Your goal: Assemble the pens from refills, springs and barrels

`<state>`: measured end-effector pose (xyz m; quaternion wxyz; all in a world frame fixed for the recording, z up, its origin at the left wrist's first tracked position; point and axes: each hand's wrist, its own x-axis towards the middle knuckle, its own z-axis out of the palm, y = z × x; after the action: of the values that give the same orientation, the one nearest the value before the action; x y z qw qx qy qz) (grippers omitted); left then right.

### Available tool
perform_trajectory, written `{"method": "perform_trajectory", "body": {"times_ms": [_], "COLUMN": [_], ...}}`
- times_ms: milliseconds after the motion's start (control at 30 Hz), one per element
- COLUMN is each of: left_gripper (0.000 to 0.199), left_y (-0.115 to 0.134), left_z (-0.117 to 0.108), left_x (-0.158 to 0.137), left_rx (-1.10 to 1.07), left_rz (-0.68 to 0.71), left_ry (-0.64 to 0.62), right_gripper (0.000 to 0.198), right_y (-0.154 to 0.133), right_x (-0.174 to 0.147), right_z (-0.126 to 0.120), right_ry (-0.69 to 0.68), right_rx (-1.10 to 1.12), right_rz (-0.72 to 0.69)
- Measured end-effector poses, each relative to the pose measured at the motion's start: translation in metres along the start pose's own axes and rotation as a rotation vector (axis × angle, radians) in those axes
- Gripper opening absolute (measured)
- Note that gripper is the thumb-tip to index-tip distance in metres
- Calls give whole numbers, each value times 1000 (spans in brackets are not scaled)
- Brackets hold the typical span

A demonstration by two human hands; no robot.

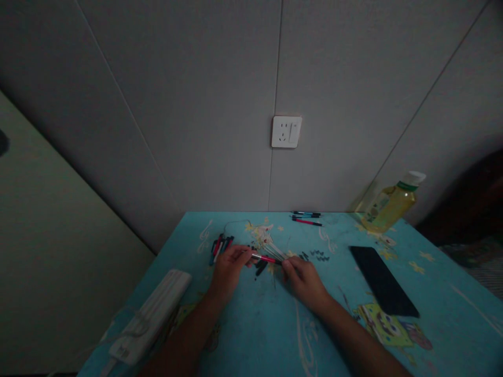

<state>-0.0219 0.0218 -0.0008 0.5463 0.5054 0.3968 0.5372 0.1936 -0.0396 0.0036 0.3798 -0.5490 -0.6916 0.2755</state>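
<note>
Between my two hands, just above the table, is a red pen (269,258) with a silver part at its left end and a dark part at its right end. My left hand (231,264) pinches the silver end, and my right hand (302,276) grips the dark end. Beneath the pen lie dark pen parts (261,268), partly hidden by my hands. Thin pale refills (273,247) are spread just behind it. Beside my left hand rests a bunch of pen barrels (218,246). Small dark pieces (319,255) sit in rows right of my right hand.
Several pens (307,222) lie at the table's back edge. A yellow bottle (389,207) stands at the back right, with a dark flat rectangular object (383,280) nearer me. A white power strip (153,314) with a cable lies at left. The wall holds a socket (286,132).
</note>
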Motion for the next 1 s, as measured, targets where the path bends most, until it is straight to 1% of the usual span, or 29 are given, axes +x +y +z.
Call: {"method": "perform_trajectory", "body": {"times_ms": [100,133,167,200,233,267,333,367,433,533,667,733,800,833,900,1000], "left_gripper": [21,21,22,23,24,27,31,33,35,36,33,31,29,29,28,29], "left_y": [0,-1,-2,-3,-4,-6,-8,-9,-11,-14,-15,-16,-17,-17,-17,-17], "left_z": [-1,-2,-2,-2,-2,-2,-3,-4,-6,-8,-7,-5,-4,-3,-2,0], "left_x": [0,0,1,1,2,2,4,5,7,9,9,9,8,8,7,5], "left_rx": [-6,-16,-28,-41,-55,-68,-94,-108,-140,-195,-266,-282,-287,-291,-302,-304], "left_rz": [19,22,22,18,11,2,-20,-29,-46,-69,-82,-83,-87,-89,-91,-92], "left_ry": [-10,-10,-7,0,12,30,78,103,139,164,155,149,130,120,106,87], "right_gripper": [59,62,64,65,64,60,45,36,27,22,19,20,21,22,25,31], "right_y": [0,0,-1,0,1,2,9,14,26,41,48,46,41,38,31,21], "right_x": [-3,-3,-2,-1,1,3,8,10,11,7,3,5,8,10,12,14], "right_z": [5,6,7,5,2,-4,-20,-29,-46,-62,-64,-64,-62,-61,-55,-42], "right_ry": [-171,-225,-251,-242,-196,-122,68,140,262,311,271,291,329,340,334,287], "right_rx": [240,297,314,276,185,50,-300,-462,-717,-845,-958,-934,-822,-718,-428,21], "right_rz": [133,149,141,109,64,17,-42,-39,47,144,216,215,175,142,87,88]}}
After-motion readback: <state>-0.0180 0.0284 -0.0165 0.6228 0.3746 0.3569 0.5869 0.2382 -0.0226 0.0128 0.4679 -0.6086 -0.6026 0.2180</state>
